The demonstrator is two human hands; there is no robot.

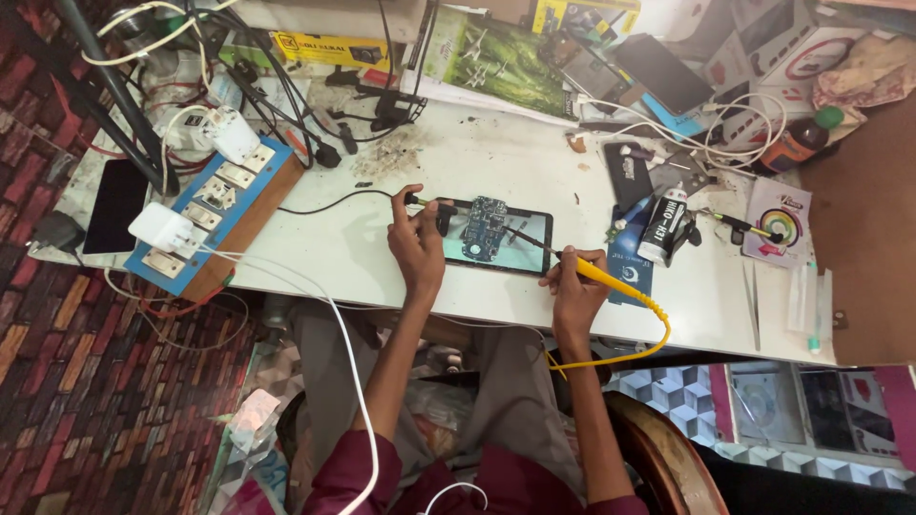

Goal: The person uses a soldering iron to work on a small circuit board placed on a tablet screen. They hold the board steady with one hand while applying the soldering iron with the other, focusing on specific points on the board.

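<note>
1. The circuit board (484,227) lay on a tablet (498,242) mid-worktop (382,267), with bare room toward 7 o'clock.
2. Left hand (416,246) fingers pinched a black probe (417,200); right hand (575,286) fingers pinched a yellow probe (611,279).
3. Both probe tips were too small to make out.

The person sits at the edge of the bench, seen from above. Both forearms are bare from the elbow down to the left hand (417,250) and the right hand (575,291), with no watch, ring or bracelet to be seen on either. The sleeves are a deep maroon, pushed or cut to about the elbow, and the same maroon cloth covers the chest at six o'clock in the view. The trousers are a greyish khaki, loose and creased over both thighs. Fingernails look short and plain. Nothing of the feet or shoes shows.
</note>
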